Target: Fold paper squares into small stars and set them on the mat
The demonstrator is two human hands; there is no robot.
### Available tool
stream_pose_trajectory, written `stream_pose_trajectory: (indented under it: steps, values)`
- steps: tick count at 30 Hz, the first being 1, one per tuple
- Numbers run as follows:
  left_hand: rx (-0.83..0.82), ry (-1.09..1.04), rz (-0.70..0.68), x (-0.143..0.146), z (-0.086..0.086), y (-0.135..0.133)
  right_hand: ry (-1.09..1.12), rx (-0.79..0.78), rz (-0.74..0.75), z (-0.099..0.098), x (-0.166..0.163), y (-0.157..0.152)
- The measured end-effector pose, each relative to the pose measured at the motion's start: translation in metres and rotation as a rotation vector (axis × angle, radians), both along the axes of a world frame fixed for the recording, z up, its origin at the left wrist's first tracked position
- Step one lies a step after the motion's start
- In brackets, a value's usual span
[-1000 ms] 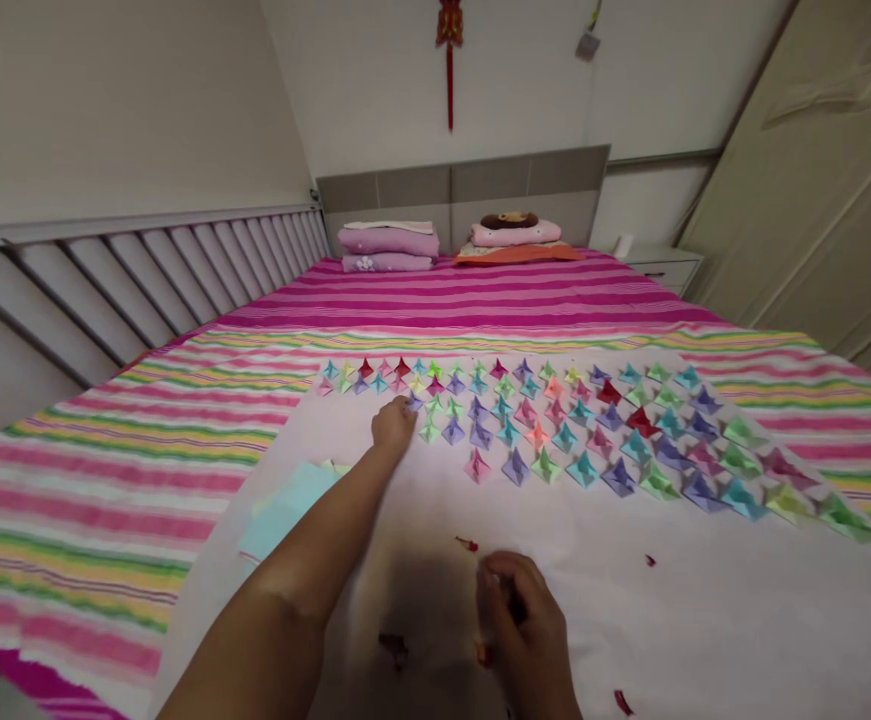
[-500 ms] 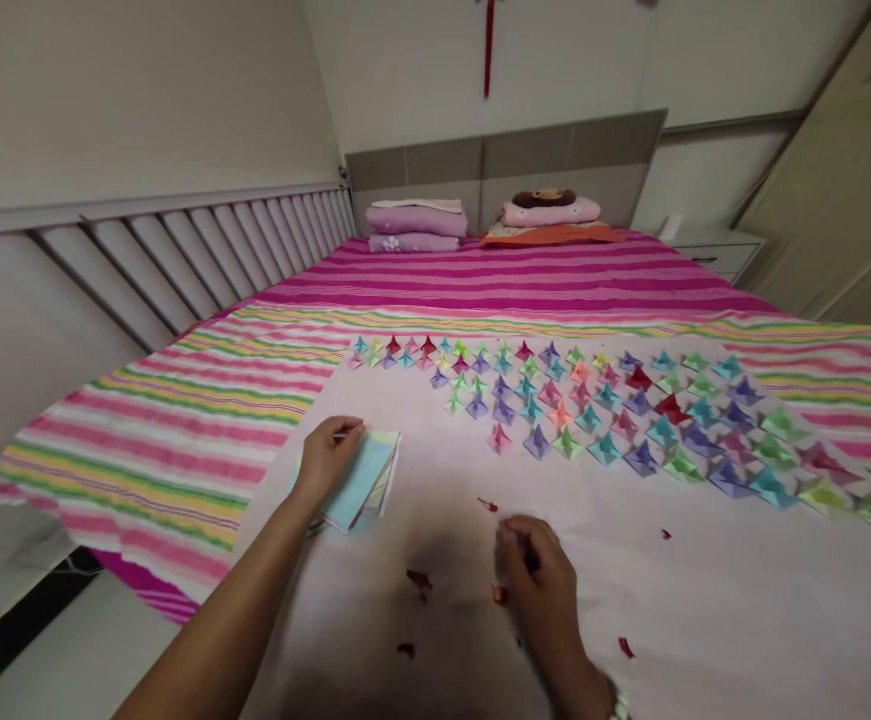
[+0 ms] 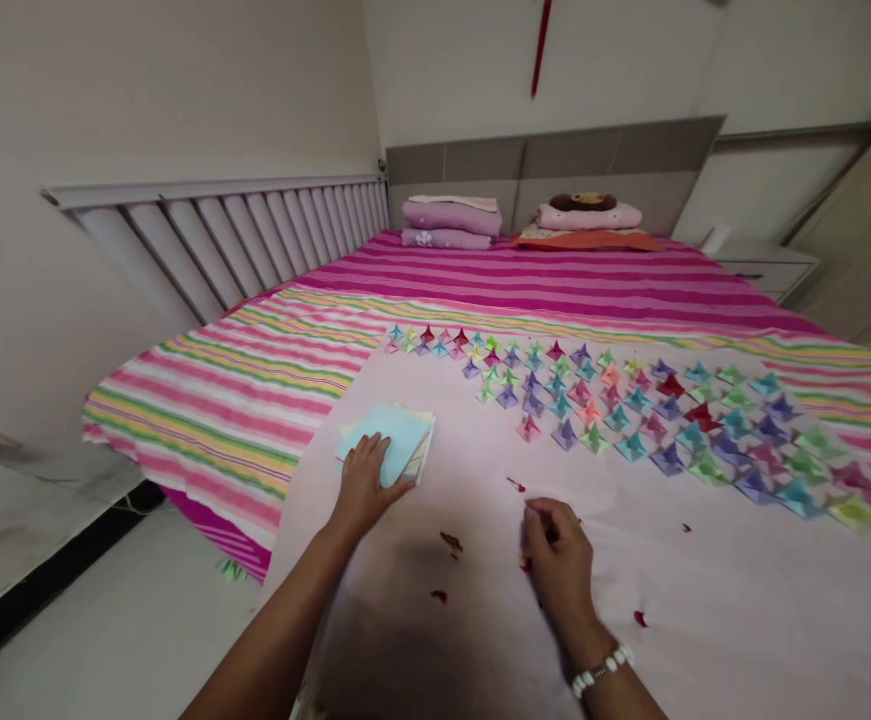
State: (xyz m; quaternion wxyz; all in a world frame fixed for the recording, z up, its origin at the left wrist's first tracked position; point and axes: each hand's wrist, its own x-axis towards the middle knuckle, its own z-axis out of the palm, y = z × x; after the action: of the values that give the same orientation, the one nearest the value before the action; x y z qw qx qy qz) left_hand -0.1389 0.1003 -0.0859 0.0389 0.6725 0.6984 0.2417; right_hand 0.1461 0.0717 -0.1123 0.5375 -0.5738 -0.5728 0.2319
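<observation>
Lowered from its lifted edge, the left hand [image 3: 364,480] now lies fingers spread on the paper stack [image 3: 394,452] on the bed, while the right hand [image 3: 555,560] pinches something small and red.

A home bedroom: beyond the fingers [image 3: 375,448] stretches a bed under a striped pink cover [image 3: 525,285], with folded bedding [image 3: 450,218] and a pillow [image 3: 589,215] at the headboard [image 3: 547,165], nightstand [image 3: 769,268] alongside.
</observation>
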Motion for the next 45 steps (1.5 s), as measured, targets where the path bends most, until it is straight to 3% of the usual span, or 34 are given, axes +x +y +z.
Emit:
stream_pose_trajectory:
  steps: [6, 14, 25, 38, 45]
  values:
    - [-0.026, -0.072, -0.008, 0.001, 0.005, -0.001, -0.038, 0.016, -0.007, -0.004, 0.001, 0.001]
    - [-0.063, -0.360, 0.031, -0.005, 0.010, 0.002, -0.070, 0.028, -0.007, -0.007, 0.001, 0.002]
    - [-0.093, -0.502, 0.071, -0.009, 0.015, 0.006, -0.102, 0.057, -0.017, -0.012, 0.003, 0.004]
    - [0.026, -0.617, 0.151, -0.013, 0.028, 0.007, -0.131, 0.078, -0.002, -0.009, 0.001, 0.004]
    - [0.193, -0.887, 0.222, -0.016, 0.045, 0.008, -0.065, 0.045, -0.006, -0.004, 0.000, 0.004]
